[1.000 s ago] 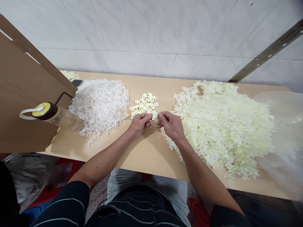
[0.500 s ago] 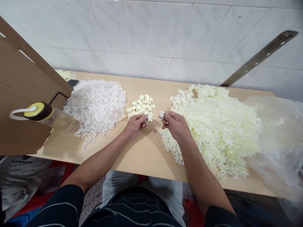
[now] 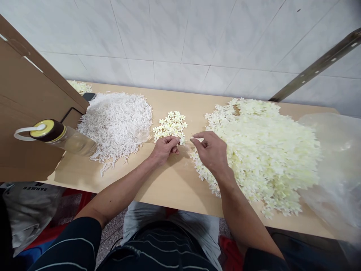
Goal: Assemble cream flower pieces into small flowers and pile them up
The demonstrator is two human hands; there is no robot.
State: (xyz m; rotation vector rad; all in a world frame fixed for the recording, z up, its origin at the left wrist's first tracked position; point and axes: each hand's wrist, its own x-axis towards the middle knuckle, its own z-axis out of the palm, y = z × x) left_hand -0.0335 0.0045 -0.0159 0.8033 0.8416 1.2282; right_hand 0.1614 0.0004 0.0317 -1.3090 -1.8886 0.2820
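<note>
My left hand [image 3: 166, 149] is closed in a pinch on a small pale yellow-white artificial flower [image 3: 182, 141], held out past the thumb tip. Facing it from the right is my right hand [image 3: 212, 150], thumb and forefinger tips brought close together beside the flower. A thin pale bit seems to lie between the flower and those fingertips, too small to name. Just beyond my left hand lies a small cluster of artificial flowers [image 3: 172, 123]. A big heap of similar loose flowers [image 3: 270, 150] spreads under and beyond my right forearm.
To the left is a pile of thin white stick-like pieces [image 3: 117, 120], with a clear bottle [image 3: 79, 142] leaning beside it. A cardboard panel [image 3: 31, 120] stands at the left edge. Clear plastic sheeting [image 3: 335, 162] lies at the right. A tiled wall [image 3: 169, 41] backs the table [image 3: 180, 192].
A white flower-like piece showed in my right fingertips before and no longer shows there. The right hand has turned, its back now more upward, near the left hand's flower. The view has shifted slightly.
</note>
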